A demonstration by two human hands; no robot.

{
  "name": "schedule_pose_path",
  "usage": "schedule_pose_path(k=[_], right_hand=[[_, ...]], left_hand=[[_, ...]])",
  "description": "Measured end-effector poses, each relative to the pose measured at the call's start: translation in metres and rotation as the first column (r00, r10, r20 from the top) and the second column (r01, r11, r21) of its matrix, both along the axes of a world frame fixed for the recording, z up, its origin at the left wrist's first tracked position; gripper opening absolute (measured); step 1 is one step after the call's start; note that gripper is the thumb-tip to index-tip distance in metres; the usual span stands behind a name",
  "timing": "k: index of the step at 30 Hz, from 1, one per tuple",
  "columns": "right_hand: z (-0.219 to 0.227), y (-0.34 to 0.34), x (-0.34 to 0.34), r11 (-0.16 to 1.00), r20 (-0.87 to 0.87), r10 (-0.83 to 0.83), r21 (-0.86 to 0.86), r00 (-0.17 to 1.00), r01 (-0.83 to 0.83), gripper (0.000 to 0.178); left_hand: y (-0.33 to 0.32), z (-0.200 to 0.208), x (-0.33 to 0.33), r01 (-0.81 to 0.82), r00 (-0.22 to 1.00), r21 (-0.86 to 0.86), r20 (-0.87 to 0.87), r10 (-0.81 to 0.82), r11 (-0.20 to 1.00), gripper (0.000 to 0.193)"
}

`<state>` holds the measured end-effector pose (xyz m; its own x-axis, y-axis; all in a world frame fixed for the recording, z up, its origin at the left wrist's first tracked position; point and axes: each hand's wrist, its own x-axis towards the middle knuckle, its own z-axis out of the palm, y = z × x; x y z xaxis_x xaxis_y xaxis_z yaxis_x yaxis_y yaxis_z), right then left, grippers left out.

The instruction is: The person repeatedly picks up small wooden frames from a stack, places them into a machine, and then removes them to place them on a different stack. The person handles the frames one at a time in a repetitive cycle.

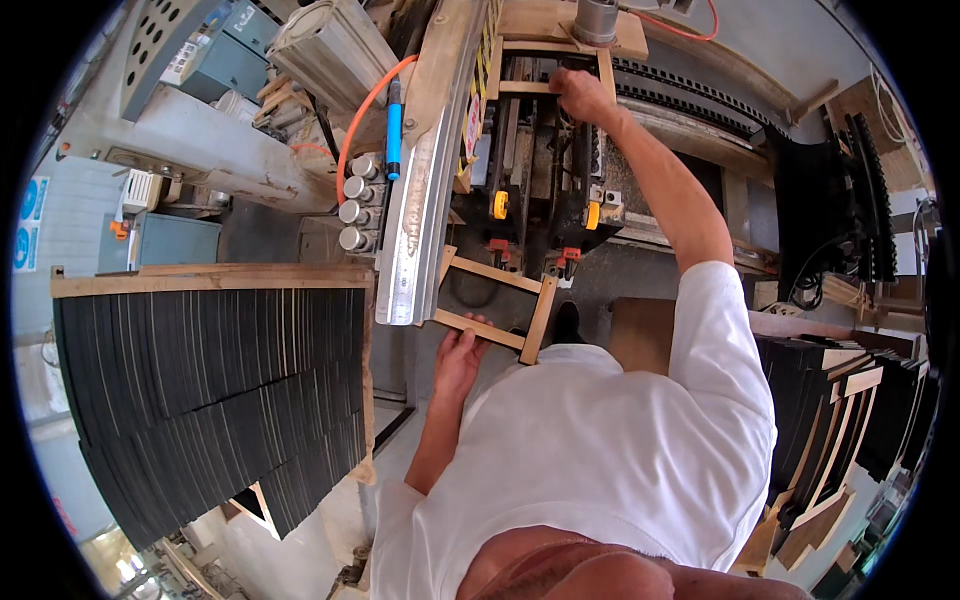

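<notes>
A small rectangular wooden frame (538, 318) of pale bars is held between my body and the machine. My left hand (459, 358) is closed on its near bar, with the fingertips partly hidden under the wood. Its left end passes partly behind a metal rail (408, 220). My right arm reaches far forward to a second wooden frame (527, 87) lying on the machine (520, 150). There my right hand (583, 98) has its fingers curled round the near bar, close to the right corner. A metal cylinder (597, 20) stands just beyond this frame.
Yellow knobs (500, 205) and red clamps (568, 254) sit between the two frames. A blue marker (394, 130) rests by the rail, beside an orange hose (352, 125). Dark panels (215, 380) are stacked at left; more frames (840, 450) lean at right.
</notes>
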<state>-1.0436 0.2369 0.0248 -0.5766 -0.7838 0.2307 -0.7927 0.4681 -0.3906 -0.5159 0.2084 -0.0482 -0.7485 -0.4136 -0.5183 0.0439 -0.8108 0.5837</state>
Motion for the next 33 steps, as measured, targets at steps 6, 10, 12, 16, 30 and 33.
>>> schedule_pose_path(k=[6, 10, 12, 16, 30, 33], right_hand=[[-0.006, -0.014, -0.02, 0.997, -0.058, 0.077, -0.026, 0.995, -0.078, 0.028], [-0.006, -0.012, -0.023, 0.999, -0.036, 0.048, -0.022, 0.998, -0.049, 0.031], [-0.009, -0.012, -0.021, 0.999, -0.062, 0.037, -0.003, 0.997, -0.037, 0.032], [-0.016, -0.011, -0.026, 1.0, -0.071, 0.01, -0.023, 0.997, -0.012, 0.029], [-0.007, 0.003, -0.007, 0.995, 0.065, 0.083, -0.066, 0.994, -0.079, 0.027], [-0.005, -0.003, -0.016, 0.994, 0.15, 0.083, -0.078, 0.985, -0.072, 0.022]], left_hand=[[-0.015, -0.004, 0.013, -0.016, 0.999, -0.013, 0.044, 0.017, 1.0, 0.035], [-0.026, -0.015, 0.016, -0.03, 0.998, -0.007, 0.053, 0.031, 1.0, 0.037], [-0.027, -0.02, 0.018, -0.014, 0.998, -0.022, 0.064, 0.015, 1.0, 0.038], [-0.033, -0.026, 0.01, 0.041, 0.988, -0.055, 0.149, -0.032, 0.998, 0.039], [0.016, -0.034, -0.004, 0.057, 0.948, -0.187, 0.317, 0.006, 0.981, 0.04], [0.022, -0.042, 0.0, 0.074, 0.952, -0.218, 0.307, -0.003, 0.973, 0.038]])
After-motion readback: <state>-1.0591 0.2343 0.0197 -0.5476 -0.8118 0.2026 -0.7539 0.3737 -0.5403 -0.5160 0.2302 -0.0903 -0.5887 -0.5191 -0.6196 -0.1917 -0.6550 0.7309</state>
